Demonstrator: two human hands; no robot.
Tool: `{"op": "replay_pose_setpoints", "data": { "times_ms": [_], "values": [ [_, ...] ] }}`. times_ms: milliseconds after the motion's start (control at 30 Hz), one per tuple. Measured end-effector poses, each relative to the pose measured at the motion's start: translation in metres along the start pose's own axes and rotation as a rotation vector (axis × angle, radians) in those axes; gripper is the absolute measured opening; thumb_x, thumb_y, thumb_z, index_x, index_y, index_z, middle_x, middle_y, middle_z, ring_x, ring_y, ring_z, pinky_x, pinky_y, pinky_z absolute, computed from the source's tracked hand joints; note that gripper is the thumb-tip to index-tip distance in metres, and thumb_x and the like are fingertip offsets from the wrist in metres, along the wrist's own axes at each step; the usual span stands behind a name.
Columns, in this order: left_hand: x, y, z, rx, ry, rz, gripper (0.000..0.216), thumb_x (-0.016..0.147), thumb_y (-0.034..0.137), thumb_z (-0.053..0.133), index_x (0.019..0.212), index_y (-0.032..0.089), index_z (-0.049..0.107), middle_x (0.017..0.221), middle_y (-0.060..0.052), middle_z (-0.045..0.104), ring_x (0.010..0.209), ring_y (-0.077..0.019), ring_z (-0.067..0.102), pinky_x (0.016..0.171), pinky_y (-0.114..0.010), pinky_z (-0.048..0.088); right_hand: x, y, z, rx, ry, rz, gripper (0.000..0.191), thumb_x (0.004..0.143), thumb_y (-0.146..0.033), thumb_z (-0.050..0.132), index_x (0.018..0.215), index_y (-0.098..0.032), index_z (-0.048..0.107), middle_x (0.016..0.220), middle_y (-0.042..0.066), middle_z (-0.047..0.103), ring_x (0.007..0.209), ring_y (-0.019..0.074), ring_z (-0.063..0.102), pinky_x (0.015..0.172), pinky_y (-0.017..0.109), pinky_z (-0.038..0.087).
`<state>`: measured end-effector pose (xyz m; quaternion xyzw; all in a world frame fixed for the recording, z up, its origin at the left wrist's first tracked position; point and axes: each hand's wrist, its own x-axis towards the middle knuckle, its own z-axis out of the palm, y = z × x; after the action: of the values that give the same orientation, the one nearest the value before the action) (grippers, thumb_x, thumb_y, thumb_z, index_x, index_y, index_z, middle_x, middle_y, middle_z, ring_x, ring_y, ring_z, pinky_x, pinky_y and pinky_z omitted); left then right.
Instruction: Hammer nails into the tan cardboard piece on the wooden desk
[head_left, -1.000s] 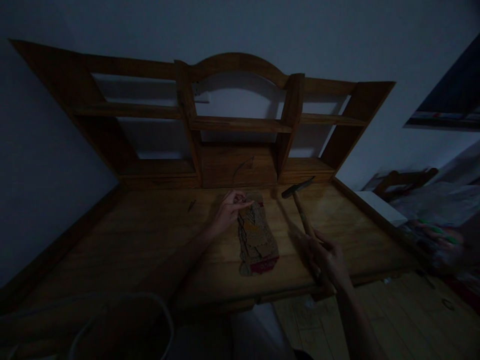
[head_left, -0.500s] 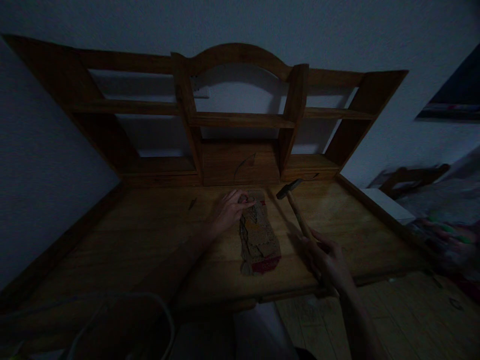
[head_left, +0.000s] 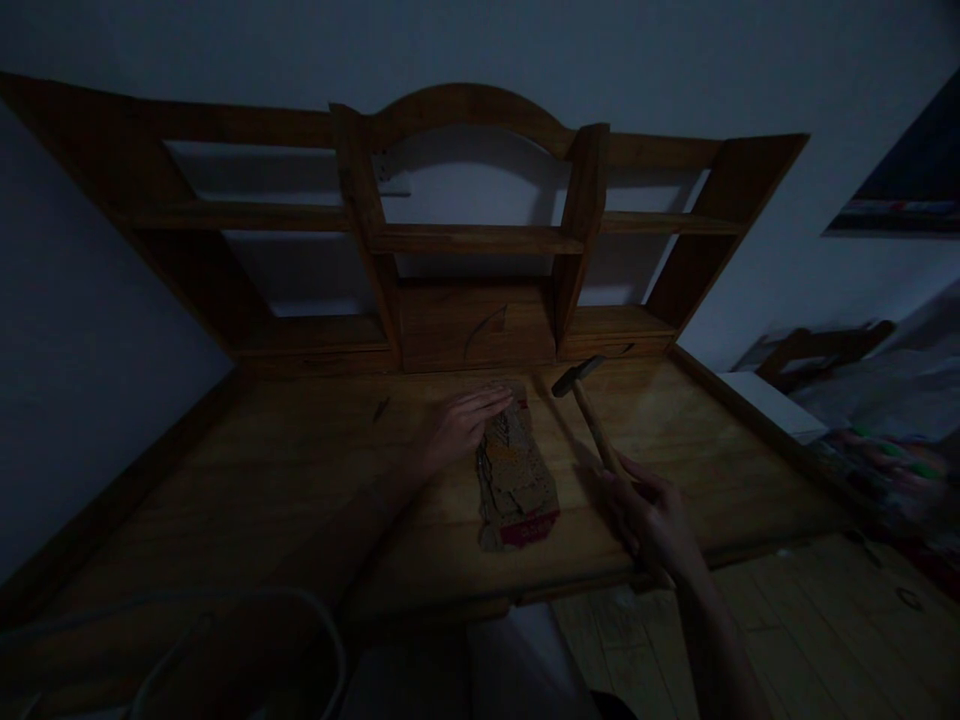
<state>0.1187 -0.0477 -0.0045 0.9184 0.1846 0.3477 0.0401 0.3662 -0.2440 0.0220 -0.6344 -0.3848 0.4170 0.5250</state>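
Note:
The room is dark. A wooden desk [head_left: 300, 490] with a shelved hutch [head_left: 465, 235] stands before me. On its middle lies a torn piece of brown cardboard with a red strip [head_left: 516, 480]. My left hand [head_left: 461, 425] rests at the cardboard's far end, fingers stretched out flat and pointing right. My right hand [head_left: 652, 520] is closed round the wooden handle of a hammer [head_left: 589, 405]. The hammer's metal head hangs just above the desk, to the right of the cardboard's far end.
A small dark object [head_left: 382, 408] lies on the desk to the left. A rounded pale rim [head_left: 247, 640] shows at the lower left. Wooden floor [head_left: 810, 640] and cluttered things [head_left: 877, 440] lie to the right, beside a white ledge [head_left: 765, 405].
My left hand went from a pinch at the cardboard's far end to flat, stretched fingers. The hammer head shifted slightly left and stays raised.

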Motion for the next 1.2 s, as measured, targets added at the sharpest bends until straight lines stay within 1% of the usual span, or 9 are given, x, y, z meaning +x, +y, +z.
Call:
{"op": "replay_pose_setpoints", "data": {
  "times_ms": [133, 233, 433, 533, 600, 733, 867, 1000, 1200],
  "values": [
    [0.000, 0.001, 0.003, -0.073, -0.027, 0.048, 0.061, 0.082, 0.000, 0.037, 0.134, 0.027, 0.049, 0.135, -0.001, 0.056, 0.126, -0.0142, 0.050, 0.110, -0.040, 0.041, 0.000, 0.001, -0.001, -0.014, -0.006, 0.003, 0.061, 0.082, -0.049, 0.061, 0.131, -0.012, 0.054, 0.046, -0.005, 0.047, 0.030, 0.0085, 0.037, 0.029, 0.019, 0.030],
    [0.001, 0.000, 0.005, -0.101, -0.028, 0.046, 0.061, 0.080, -0.002, 0.037, 0.131, 0.026, 0.053, 0.131, 0.000, 0.059, 0.123, -0.0137, 0.052, 0.109, -0.040, 0.042, 0.003, 0.004, -0.002, -0.022, -0.011, -0.009, 0.061, 0.081, -0.048, 0.062, 0.130, -0.012, 0.055, 0.047, -0.005, 0.048, 0.031, 0.0085, 0.038, 0.030, 0.019, 0.031],
    [0.002, 0.001, 0.006, -0.130, -0.039, 0.010, 0.059, 0.078, -0.002, 0.038, 0.128, 0.023, 0.056, 0.131, -0.001, 0.058, 0.124, -0.0140, 0.052, 0.109, -0.039, 0.042, 0.008, 0.011, -0.005, -0.059, -0.018, -0.019, 0.056, 0.081, -0.048, 0.062, 0.125, -0.013, 0.059, 0.048, -0.005, 0.048, 0.032, 0.0078, 0.038, 0.030, 0.018, 0.030],
    [0.002, 0.001, 0.006, -0.138, -0.023, 0.002, 0.060, 0.078, -0.002, 0.038, 0.128, 0.025, 0.055, 0.130, 0.000, 0.059, 0.123, -0.0141, 0.053, 0.109, -0.039, 0.043, 0.008, 0.013, -0.005, -0.064, -0.007, -0.040, 0.054, 0.082, -0.049, 0.061, 0.125, -0.015, 0.059, 0.048, -0.005, 0.048, 0.033, 0.0078, 0.038, 0.030, 0.018, 0.030],
    [0.001, 0.002, 0.006, -0.131, -0.003, 0.003, 0.061, 0.079, -0.001, 0.038, 0.131, 0.026, 0.053, 0.132, 0.000, 0.057, 0.124, -0.0144, 0.051, 0.110, -0.040, 0.042, 0.007, 0.012, -0.004, -0.053, -0.007, -0.024, 0.056, 0.082, -0.049, 0.061, 0.127, -0.016, 0.058, 0.049, -0.005, 0.048, 0.032, 0.0077, 0.037, 0.029, 0.018, 0.028],
    [0.001, 0.004, 0.004, -0.118, 0.044, 0.022, 0.061, 0.081, -0.001, 0.037, 0.134, 0.026, 0.049, 0.135, -0.001, 0.055, 0.126, -0.0150, 0.050, 0.111, -0.042, 0.040, 0.003, 0.003, -0.002, -0.011, -0.012, 0.007, 0.060, 0.080, -0.048, 0.063, 0.128, -0.013, 0.057, 0.049, -0.005, 0.049, 0.031, 0.0079, 0.036, 0.029, 0.019, 0.030],
    [0.001, 0.003, 0.005, -0.114, 0.002, 0.051, 0.058, 0.081, 0.000, 0.038, 0.130, 0.027, 0.054, 0.131, 0.000, 0.058, 0.123, -0.0149, 0.053, 0.109, -0.040, 0.042, 0.002, 0.001, -0.002, -0.021, -0.019, -0.009, 0.061, 0.079, -0.049, 0.062, 0.128, -0.013, 0.057, 0.049, -0.005, 0.049, 0.030, 0.0076, 0.036, 0.029, 0.020, 0.031],
    [-0.001, -0.001, 0.007, -0.087, -0.043, 0.068, 0.058, 0.081, 0.000, 0.038, 0.131, 0.026, 0.052, 0.134, 0.000, 0.056, 0.124, -0.0139, 0.051, 0.110, -0.040, 0.041, 0.004, 0.006, -0.003, -0.030, -0.027, -0.027, 0.059, 0.082, -0.048, 0.060, 0.130, -0.014, 0.056, 0.047, -0.006, 0.046, 0.030, 0.0072, 0.035, 0.029, 0.018, 0.030],
    [-0.002, -0.001, 0.007, -0.041, -0.033, 0.098, 0.058, 0.081, 0.000, 0.039, 0.133, 0.024, 0.051, 0.135, -0.002, 0.055, 0.126, -0.0146, 0.050, 0.110, -0.039, 0.041, 0.004, 0.006, -0.004, -0.028, -0.061, -0.029, 0.057, 0.084, -0.046, 0.059, 0.130, -0.014, 0.055, 0.047, -0.006, 0.045, 0.031, 0.0075, 0.035, 0.029, 0.019, 0.030]
  ]
}}
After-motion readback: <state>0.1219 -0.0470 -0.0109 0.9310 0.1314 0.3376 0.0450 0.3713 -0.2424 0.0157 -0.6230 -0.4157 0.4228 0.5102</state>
